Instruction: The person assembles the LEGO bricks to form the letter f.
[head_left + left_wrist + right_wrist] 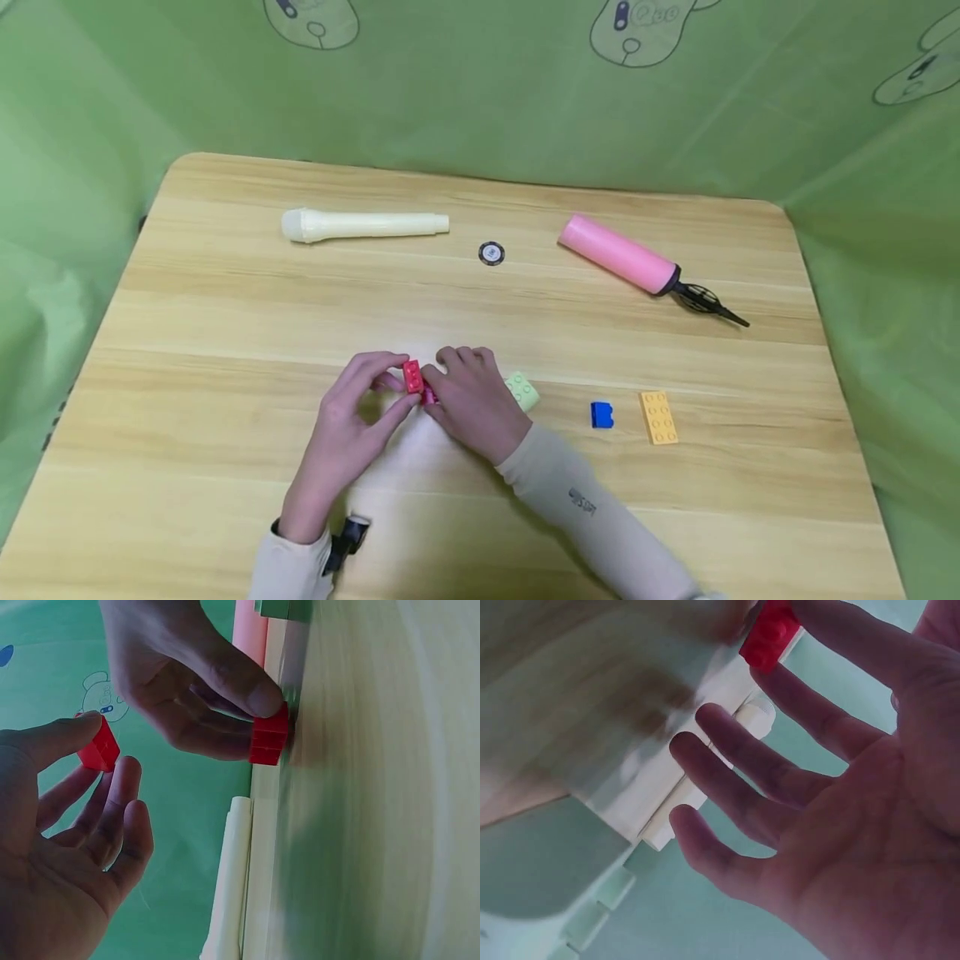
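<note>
My left hand pinches a small red toy brick between thumb and fingertips, its studs facing up toward the head camera. Right beside it, my right hand pinches a second brick, pinkish red and mostly hidden by the fingers in the head view. The left wrist view shows this second brick low over the tabletop, with the left hand's brick apart from it. Seen from the right wrist, the right hand's brick shows studs, while the other fingers spread loosely.
Just right of my right hand lies a light green brick, partly covered. Farther right are a blue brick and a yellow-orange brick. Toward the back lie a white toy microphone, a round chip and a pink pump.
</note>
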`<state>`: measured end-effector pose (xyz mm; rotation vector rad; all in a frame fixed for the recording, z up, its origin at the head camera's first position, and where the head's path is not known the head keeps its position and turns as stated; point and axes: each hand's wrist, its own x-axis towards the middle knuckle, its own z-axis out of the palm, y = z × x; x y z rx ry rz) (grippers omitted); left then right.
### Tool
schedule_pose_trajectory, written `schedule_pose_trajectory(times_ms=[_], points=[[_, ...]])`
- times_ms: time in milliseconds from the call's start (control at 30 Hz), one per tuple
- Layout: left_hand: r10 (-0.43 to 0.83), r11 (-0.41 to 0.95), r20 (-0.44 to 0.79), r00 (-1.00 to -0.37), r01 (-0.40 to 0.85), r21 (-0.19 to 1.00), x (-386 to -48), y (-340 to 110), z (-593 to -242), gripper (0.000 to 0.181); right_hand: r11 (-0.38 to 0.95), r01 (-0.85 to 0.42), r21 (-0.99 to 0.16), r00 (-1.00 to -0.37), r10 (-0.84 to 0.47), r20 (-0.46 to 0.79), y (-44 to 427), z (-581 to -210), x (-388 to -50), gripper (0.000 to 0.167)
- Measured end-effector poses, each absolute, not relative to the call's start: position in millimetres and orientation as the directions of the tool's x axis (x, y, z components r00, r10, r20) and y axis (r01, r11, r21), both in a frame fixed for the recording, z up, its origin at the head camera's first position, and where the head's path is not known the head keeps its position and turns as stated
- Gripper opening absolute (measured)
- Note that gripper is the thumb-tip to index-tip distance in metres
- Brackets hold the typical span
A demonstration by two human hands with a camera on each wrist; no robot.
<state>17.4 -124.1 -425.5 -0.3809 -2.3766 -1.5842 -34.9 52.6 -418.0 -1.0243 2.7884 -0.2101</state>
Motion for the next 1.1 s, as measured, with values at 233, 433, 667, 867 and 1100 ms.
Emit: schedule_pose_trajectory(times_ms=[233, 433, 667, 867, 1100], points=[[0.077, 0.372, 0.362, -0.929, 0.364, 0.854, 16, -124, -424, 0.056, 0.744, -0.623, -0.242, -0.753, -0.654, -0.074, 57, -406, -36, 0.027], [0.074, 0.401, 0.379, -0.922, 0.375, 0.835, 12, -123, -422, 0.055, 0.74, -0.58, -0.341, -0.769, -0.635, -0.07, 63, -401, -40, 0.029], [0.098, 0.45, 0.361, -0.927, 0.365, 0.815, 9, -121, -423, 0.053, 0.734, -0.575, -0.361, -0.781, -0.624, -0.026, 70, -396, -43, 0.029], [0.112, 0.47, 0.326, -0.939, 0.339, 0.815, 8, -118, -425, 0.053, 0.73, -0.581, -0.361, -0.784, -0.621, 0.007, 77, -386, -46, 0.035], [0.131, 0.419, 0.332, -0.934, 0.356, 0.835, 0, -107, -424, 0.051, 0.701, -0.619, -0.354, -0.774, -0.62, 0.125, 88, -374, -47, 0.035]])
